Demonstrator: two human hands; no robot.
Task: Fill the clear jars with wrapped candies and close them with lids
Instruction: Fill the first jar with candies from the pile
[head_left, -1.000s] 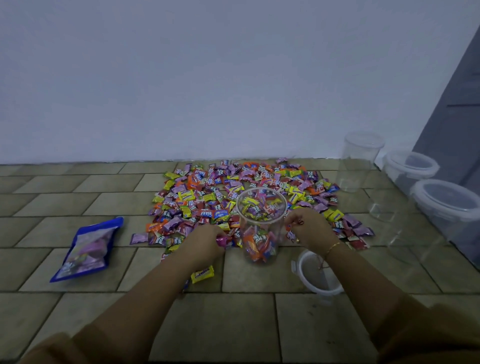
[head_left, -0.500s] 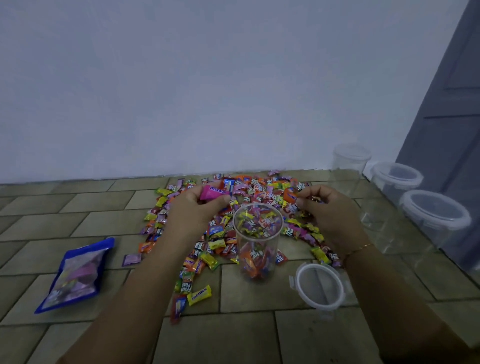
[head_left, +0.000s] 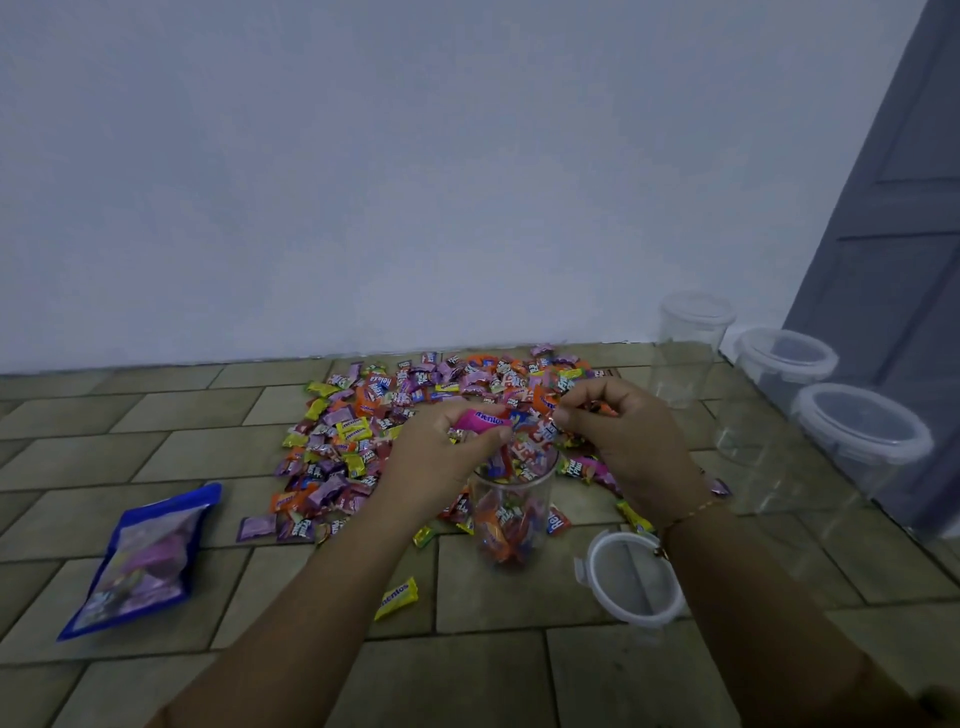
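Our main worry is spillage: our left hand (head_left: 441, 457) pinches a pink wrapped candy (head_left: 483, 419) and our right hand (head_left: 618, 441) grips a small bunch, both over the narrow mouth of the clear jar (head_left: 511, 512), so a careless release could drop candies onto the floor (head_left: 311, 675) or tip the jar. The jar stands just below our fingers, partly filled, its lid (head_left: 631, 582) lying beside it.

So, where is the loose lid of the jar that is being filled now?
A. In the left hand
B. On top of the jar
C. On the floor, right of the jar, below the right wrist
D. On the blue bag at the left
C: the loose lid lies flat on the floor tiles to the right of the open jar, under the right wrist.
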